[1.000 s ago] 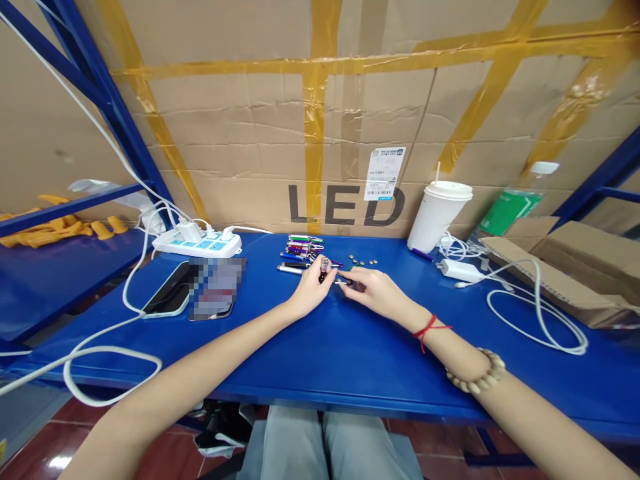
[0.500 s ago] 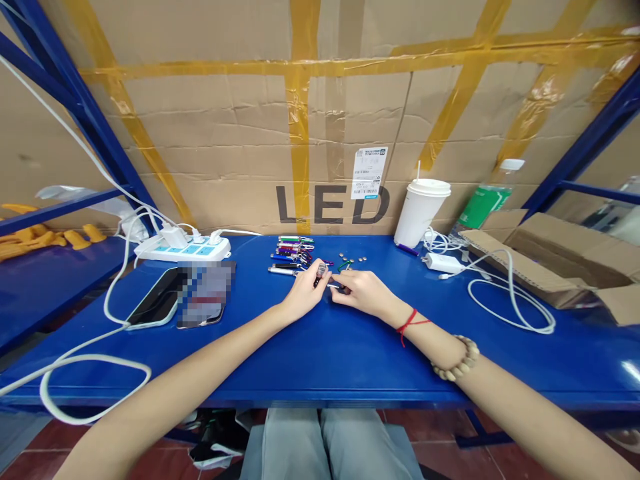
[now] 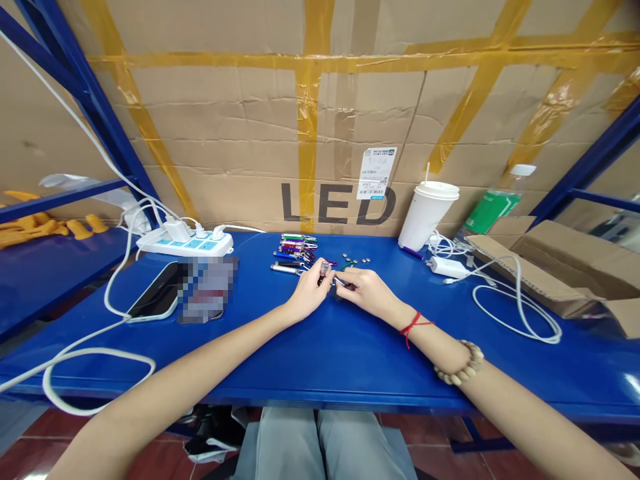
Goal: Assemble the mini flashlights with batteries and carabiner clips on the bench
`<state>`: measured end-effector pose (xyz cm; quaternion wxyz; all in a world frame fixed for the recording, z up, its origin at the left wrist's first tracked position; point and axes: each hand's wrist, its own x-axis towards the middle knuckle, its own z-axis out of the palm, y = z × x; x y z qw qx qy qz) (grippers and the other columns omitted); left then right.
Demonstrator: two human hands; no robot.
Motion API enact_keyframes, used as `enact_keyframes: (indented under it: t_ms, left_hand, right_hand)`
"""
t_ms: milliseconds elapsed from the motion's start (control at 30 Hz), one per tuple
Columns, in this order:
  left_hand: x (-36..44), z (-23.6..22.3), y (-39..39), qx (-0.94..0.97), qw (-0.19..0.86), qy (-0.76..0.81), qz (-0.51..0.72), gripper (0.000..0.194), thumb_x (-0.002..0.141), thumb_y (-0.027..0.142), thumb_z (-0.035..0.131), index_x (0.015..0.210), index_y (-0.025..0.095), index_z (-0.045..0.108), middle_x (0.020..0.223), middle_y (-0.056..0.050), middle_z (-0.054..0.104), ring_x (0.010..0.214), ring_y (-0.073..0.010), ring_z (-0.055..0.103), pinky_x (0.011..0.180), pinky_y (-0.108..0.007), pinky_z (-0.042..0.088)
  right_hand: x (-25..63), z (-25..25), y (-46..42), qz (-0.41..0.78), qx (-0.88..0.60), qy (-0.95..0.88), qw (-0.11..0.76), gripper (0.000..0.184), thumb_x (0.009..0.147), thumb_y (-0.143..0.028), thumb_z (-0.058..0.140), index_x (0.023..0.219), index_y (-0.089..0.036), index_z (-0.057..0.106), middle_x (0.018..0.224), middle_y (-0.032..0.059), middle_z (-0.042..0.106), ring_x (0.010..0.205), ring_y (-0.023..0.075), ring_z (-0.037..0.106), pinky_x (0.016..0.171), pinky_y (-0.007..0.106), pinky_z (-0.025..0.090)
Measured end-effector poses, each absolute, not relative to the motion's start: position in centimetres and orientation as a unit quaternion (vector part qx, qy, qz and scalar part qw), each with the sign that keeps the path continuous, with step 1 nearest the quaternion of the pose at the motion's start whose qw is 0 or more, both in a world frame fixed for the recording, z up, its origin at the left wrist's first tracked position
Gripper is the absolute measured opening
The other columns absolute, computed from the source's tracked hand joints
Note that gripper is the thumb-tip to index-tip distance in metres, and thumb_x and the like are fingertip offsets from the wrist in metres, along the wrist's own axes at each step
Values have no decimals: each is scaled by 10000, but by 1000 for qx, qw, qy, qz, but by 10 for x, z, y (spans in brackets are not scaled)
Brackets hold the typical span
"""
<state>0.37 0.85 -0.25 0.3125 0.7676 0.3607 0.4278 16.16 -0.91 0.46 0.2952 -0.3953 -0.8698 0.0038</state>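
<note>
My left hand (image 3: 311, 293) is closed around a small penlight (image 3: 325, 268), its silvery, clear-looking end poking up past the fingers. Close beside it, the fingertips of my right hand (image 3: 367, 291) pinch a thin, silvery piece (image 3: 340, 283) too small to name surely. The two hands almost meet, and the fingers hide most of both items. Just behind my left hand lies a row of penlights in several colours (image 3: 295, 255) with clips attached. Several button cells (image 3: 356, 260) are scattered behind my right hand, near a green clip (image 3: 349, 265).
On the left are a power strip (image 3: 193, 245), two phones (image 3: 157, 293) and looping white cables. To the right stand a white cup (image 3: 428, 217), a green-labelled bottle (image 3: 495, 207), a charger (image 3: 449, 267) and an open carton (image 3: 550, 267). A large cardboard box (image 3: 240, 133) walls off the back.
The view has shifted slightly. My hands remain close together, and the thin piece in my right fingers has turned from nearly level to slanted.
</note>
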Motion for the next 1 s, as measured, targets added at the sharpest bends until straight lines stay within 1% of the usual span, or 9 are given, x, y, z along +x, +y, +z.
enact_keyframes:
  t_ms: [133,200,300,400,500,667,1000]
  left_hand:
    - [3,1,6,749,331,374,435,202,856,262,432,709,201,309,610,57,401,571,-96,438,603,-227,355]
    - [3,2,5,741,334,378,442,208,864,284,433,713,200,317,608,58,420,577,-92,442,606,-221,355]
    - [3,0,5,733,362,372,439,188,899,328,359,760,202,338,599,60,441,560,-89,435,588,-215,347]
    - [3,-3,6,742,372,364,423,169,922,334,275,846,203,352,604,55,443,561,-97,437,587,-222,351]
    - [4,-4,6,771,347,352,400,136,920,316,285,907,203,362,634,46,450,588,-107,459,608,-234,366]
    - [3,-4,5,803,326,338,367,102,903,285,344,960,206,376,625,53,464,594,-116,484,626,-243,380]
    - [4,-4,4,801,328,350,357,87,893,298,356,876,213,369,620,47,480,585,-124,501,610,-243,389]
  right_hand:
    - [164,6,-7,20,-400,-865,301,201,850,-227,473,710,-142,590,613,7,501,550,101,431,548,214,338]
    - [166,7,-6,22,-408,-858,312,204,858,-241,465,750,-142,608,630,15,520,564,107,448,563,220,350]
    - [168,8,-6,19,-420,-838,348,228,877,-261,437,836,-148,631,645,19,540,579,114,466,595,232,373]
    - [167,10,-7,7,-429,-814,391,261,894,-277,405,893,-158,637,663,21,544,589,120,476,604,239,386]
    - [165,12,-9,3,-428,-802,417,275,900,-284,400,965,-150,631,701,32,554,622,127,497,613,240,396]
    - [165,10,-10,18,-415,-807,418,308,909,-296,392,1078,-142,599,763,46,571,667,128,515,649,237,419]
    - [166,9,-8,29,-404,-822,401,313,910,-306,388,1098,-167,596,831,60,610,761,154,561,730,279,452]
